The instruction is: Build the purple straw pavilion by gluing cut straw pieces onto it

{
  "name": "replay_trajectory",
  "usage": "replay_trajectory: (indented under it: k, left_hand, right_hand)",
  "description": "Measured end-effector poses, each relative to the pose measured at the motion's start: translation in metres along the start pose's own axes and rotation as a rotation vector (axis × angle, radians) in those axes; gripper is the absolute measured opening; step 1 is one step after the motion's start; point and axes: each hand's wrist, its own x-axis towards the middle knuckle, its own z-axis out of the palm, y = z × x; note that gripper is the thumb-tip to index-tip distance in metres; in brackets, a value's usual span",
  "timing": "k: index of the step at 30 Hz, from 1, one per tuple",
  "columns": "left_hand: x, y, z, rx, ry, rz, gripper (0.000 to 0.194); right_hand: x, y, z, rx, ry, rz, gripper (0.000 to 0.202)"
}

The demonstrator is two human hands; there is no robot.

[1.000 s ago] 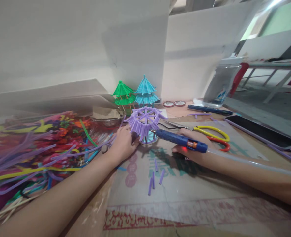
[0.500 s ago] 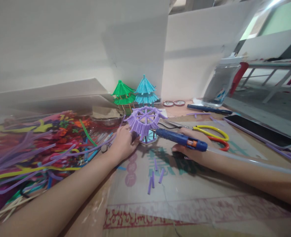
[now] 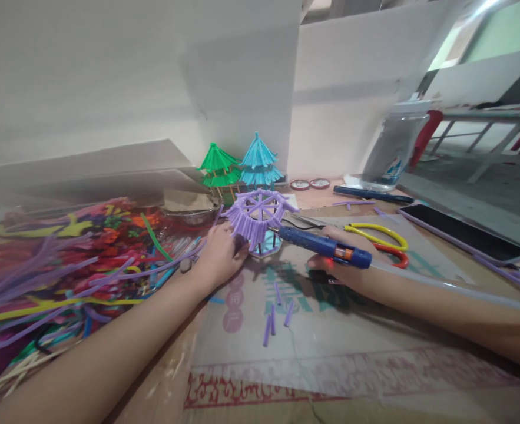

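Observation:
My left hand (image 3: pixel 224 254) grips the left side of a small pavilion model (image 3: pixel 253 227). Purple pipe-cleaner pieces line its ring-shaped, spoked roof, and dark posts stand on a pale base. Its fingertips are partly hidden by the model. In my right hand (image 3: pixel 341 265) is a blue hot glue gun (image 3: pixel 325 246), a clear glue stick running out of its back. The gun's nozzle points left, at the right edge of the purple roof; I cannot tell whether it touches. Several cut purple pipe-cleaner pieces (image 3: pixel 272 324) lie on the printed sheet (image 3: pixel 330 353) in front.
Pipe cleaners (image 3: pixel 78 265) are heaped on the left. Behind stand a green pavilion model (image 3: pixel 218 165) and a blue one (image 3: pixel 260 159). Yellow-and-red-handled scissors (image 3: pixel 392 235), a phone (image 3: pixel 465 232), a dark pen (image 3: pixel 372 194) and a clear plastic jar (image 3: pixel 394 147) are at right.
Both hands, the glue gun and the purple model stay almost where they were. A red glow now shows on the glue gun near my right fingers.

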Motion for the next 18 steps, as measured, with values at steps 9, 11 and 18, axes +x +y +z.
replay_trajectory:
  k: [9,11,18]
  left_hand:
    - [0.0009,-0.0011,0.0007,0.008,0.0,0.009,0.022]
    - [0.0009,-0.0018,0.0015,0.001,0.006,0.02,0.023]
    - [-0.0004,-0.0032,0.0029,0.011,0.01,0.034,0.029]
  right_hand:
    - [-0.0006,-0.0071,-0.0025,-0.076,0.037,0.003,0.012]
    - [-0.0004,-0.0063,-0.0025,-0.106,0.064,-0.022,0.012]
    - [-0.0007,0.0,0.0005,0.0,0.048,-0.011,0.014]
